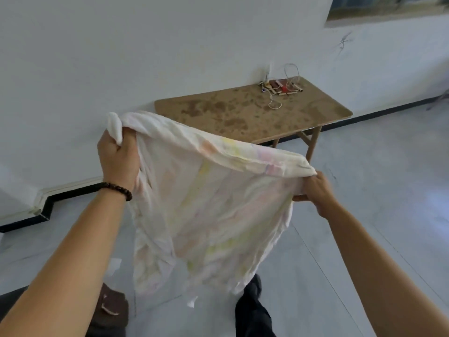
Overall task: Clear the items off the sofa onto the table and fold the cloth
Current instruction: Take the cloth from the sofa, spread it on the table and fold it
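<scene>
A white cloth (209,203) with faint yellow and pink marks hangs spread in the air in front of me. My left hand (116,154) grips its upper left corner in a fist, a bead bracelet on that wrist. My right hand (315,193) pinches the upper right corner, lower and nearer to me. The cloth's bottom edge dangles loose above the floor. Beyond it stands a stained brown wooden table (243,113) against the white wall, bearing a cluster of small items and cables (281,87) near its back edge. The sofa is out of view.
Grey floor spreads to the right. A black baseboard (48,205) runs along the wall at left. My dark trouser leg and shoe (252,305) show at the bottom, a brown object (111,302) lies bottom left, and a white scrap (192,302) lies on the floor.
</scene>
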Available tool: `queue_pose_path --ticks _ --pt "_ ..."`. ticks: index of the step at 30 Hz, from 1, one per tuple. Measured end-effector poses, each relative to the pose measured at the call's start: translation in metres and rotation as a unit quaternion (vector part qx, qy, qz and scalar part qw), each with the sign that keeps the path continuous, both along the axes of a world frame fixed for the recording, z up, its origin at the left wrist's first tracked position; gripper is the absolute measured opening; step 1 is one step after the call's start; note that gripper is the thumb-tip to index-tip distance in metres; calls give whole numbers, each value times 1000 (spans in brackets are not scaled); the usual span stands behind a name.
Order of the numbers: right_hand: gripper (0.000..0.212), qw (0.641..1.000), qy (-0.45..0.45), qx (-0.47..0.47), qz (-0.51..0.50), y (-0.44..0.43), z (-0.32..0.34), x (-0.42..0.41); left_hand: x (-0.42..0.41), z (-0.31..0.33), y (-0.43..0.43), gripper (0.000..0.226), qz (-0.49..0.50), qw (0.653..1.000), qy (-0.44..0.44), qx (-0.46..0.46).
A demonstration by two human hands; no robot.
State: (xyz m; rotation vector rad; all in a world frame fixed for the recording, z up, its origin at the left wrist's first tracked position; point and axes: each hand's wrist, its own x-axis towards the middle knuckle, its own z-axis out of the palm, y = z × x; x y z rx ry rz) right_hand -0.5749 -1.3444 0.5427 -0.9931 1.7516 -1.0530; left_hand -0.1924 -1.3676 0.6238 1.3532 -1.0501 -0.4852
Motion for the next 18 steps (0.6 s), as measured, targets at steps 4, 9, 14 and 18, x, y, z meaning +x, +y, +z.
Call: queue_pose_path --ticks 4,9,14,18 --pt "38 992 66 -109 -22 -112 35 -28 0 -7 -95 33 27 994 -106 26" --pt "24 930 319 -184 -8 -249 91 -65 20 13 -204 31 59 958 -274 63" --pt "20 861 455 -227 -13 -376 151 -84 43 54 -289 42 136 891 -428 57" --pt "23 836 461 -291 -62 -460 187 -75 56 73 -357 36 187 872 -452 20"
